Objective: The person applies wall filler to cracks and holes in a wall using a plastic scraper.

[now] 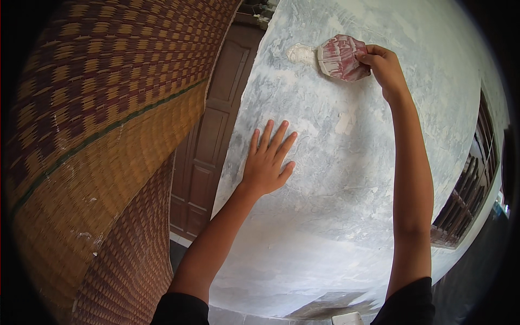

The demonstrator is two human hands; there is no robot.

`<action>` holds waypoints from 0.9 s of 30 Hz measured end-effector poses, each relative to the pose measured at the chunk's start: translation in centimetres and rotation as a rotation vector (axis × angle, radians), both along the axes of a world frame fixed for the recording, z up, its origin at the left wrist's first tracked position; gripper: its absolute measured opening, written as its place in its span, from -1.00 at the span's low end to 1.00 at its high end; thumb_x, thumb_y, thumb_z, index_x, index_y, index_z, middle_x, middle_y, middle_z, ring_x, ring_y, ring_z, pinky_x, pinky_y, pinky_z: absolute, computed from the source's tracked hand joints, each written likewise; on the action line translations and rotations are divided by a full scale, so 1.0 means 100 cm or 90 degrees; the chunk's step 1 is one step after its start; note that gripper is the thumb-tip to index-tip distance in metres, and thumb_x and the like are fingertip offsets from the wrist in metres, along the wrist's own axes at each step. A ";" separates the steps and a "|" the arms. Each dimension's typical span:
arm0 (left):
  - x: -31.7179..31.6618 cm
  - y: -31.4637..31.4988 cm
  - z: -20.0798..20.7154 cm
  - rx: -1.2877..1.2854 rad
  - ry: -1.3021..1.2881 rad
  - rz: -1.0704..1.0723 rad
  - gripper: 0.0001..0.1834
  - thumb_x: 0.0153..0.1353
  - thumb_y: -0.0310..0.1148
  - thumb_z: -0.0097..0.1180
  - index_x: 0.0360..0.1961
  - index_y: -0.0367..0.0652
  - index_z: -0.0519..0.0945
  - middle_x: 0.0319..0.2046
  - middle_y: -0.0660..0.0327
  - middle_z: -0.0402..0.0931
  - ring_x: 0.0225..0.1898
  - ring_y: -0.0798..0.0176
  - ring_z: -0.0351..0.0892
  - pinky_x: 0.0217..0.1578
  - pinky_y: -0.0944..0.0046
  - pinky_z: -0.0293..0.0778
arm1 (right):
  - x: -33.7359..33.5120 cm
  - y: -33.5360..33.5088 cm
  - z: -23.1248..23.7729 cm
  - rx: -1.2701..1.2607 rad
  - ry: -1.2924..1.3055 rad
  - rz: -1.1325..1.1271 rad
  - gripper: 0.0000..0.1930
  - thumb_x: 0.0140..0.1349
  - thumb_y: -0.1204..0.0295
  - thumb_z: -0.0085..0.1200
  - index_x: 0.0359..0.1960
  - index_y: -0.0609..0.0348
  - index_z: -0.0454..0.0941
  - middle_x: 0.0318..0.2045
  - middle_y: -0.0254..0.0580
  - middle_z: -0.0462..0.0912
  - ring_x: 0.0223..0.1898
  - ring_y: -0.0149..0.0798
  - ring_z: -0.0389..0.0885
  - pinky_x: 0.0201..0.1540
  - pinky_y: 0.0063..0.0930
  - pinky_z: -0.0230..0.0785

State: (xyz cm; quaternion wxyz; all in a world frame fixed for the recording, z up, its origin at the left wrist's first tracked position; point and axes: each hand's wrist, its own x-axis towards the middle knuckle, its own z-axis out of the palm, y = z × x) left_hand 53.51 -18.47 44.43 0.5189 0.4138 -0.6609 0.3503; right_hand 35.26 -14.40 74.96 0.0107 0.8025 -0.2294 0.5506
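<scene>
My left hand [268,165] lies against the blotchy white and grey wall [325,179], its fingers spread. Higher up and to the right, my right hand [384,67] pinches the right edge of a red, many-sided flat scraper [344,58] between thumb and fingers. White putty is smeared over the scraper's face, and its left edge is at the wall. Just left of that edge sits a thick whitish patch of putty [300,53]. Another pale patch [345,123] shows lower down, between my two arms.
A woven brown and tan mat [108,124] hangs along the left side. Behind it stands a brown panelled door [208,130]. On the right, a dark barred window opening [463,189] interrupts the wall. A whitish block-like object [348,318] shows at the bottom edge.
</scene>
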 end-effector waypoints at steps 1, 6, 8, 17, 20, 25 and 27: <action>-0.001 -0.001 -0.001 0.001 0.001 0.001 -0.26 0.33 -0.07 0.03 0.49 0.05 0.15 0.55 0.08 -0.16 0.55 -0.17 -0.28 0.45 -0.28 -0.30 | 0.005 0.000 -0.001 0.000 -0.001 -0.001 -0.82 0.19 0.51 0.11 -0.24 0.36 0.66 -0.42 -0.16 0.69 -0.40 -0.36 0.61 -0.24 -0.44 0.43; 0.003 0.001 0.000 0.003 -0.001 -0.003 -0.26 0.34 -0.06 0.02 0.49 0.05 0.13 0.55 0.09 -0.16 0.55 -0.16 -0.29 0.45 -0.28 -0.31 | 0.034 -0.016 0.006 -0.013 0.054 -0.029 -0.82 0.20 0.48 0.12 -0.23 0.33 0.66 -0.41 -0.25 0.67 -0.37 -0.40 0.55 -0.19 -0.50 0.37; 0.001 0.000 0.002 0.005 -0.006 -0.007 -0.26 0.34 -0.06 0.01 0.50 0.05 0.13 0.55 0.09 -0.16 0.55 -0.16 -0.29 0.45 -0.27 -0.31 | 0.025 -0.029 0.015 -0.052 0.039 -0.098 -0.77 0.13 0.46 0.16 -0.23 0.38 0.66 -0.42 -0.16 0.69 -0.37 -0.38 0.61 -0.23 -0.48 0.41; 0.005 0.003 0.001 0.013 -0.005 -0.004 -0.26 0.33 -0.08 0.04 0.49 0.04 0.14 0.55 0.07 -0.16 0.55 -0.17 -0.29 0.45 -0.27 -0.31 | 0.013 -0.005 0.012 -0.014 0.016 0.016 -0.80 0.17 0.50 0.11 -0.24 0.40 0.64 -0.42 -0.18 0.69 -0.38 -0.36 0.63 -0.17 -0.47 0.43; 0.004 0.002 0.003 0.004 -0.008 -0.013 -0.26 0.33 -0.08 0.04 0.49 0.04 0.15 0.55 0.07 -0.16 0.55 -0.17 -0.29 0.45 -0.28 -0.30 | 0.014 -0.027 0.018 -0.032 0.069 -0.079 -0.77 0.17 0.45 0.14 -0.24 0.38 0.66 -0.43 -0.24 0.67 -0.41 -0.38 0.55 -0.22 -0.50 0.35; 0.006 0.002 0.002 0.014 -0.008 -0.008 -0.26 0.33 -0.07 0.04 0.49 0.04 0.15 0.55 0.07 -0.16 0.55 -0.18 -0.28 0.44 -0.29 -0.29 | -0.007 -0.012 0.025 0.005 0.012 -0.047 -0.81 0.18 0.45 0.14 -0.26 0.33 0.66 -0.42 -0.22 0.68 -0.39 -0.39 0.57 -0.17 -0.50 0.38; 0.006 0.001 0.003 0.016 -0.008 -0.009 -0.26 0.33 -0.07 0.04 0.49 0.04 0.15 0.54 0.07 -0.15 0.55 -0.18 -0.27 0.44 -0.29 -0.29 | -0.006 -0.009 0.025 -0.004 0.008 -0.013 -0.83 0.20 0.46 0.13 -0.27 0.31 0.66 -0.41 -0.22 0.68 -0.38 -0.39 0.59 -0.13 -0.49 0.39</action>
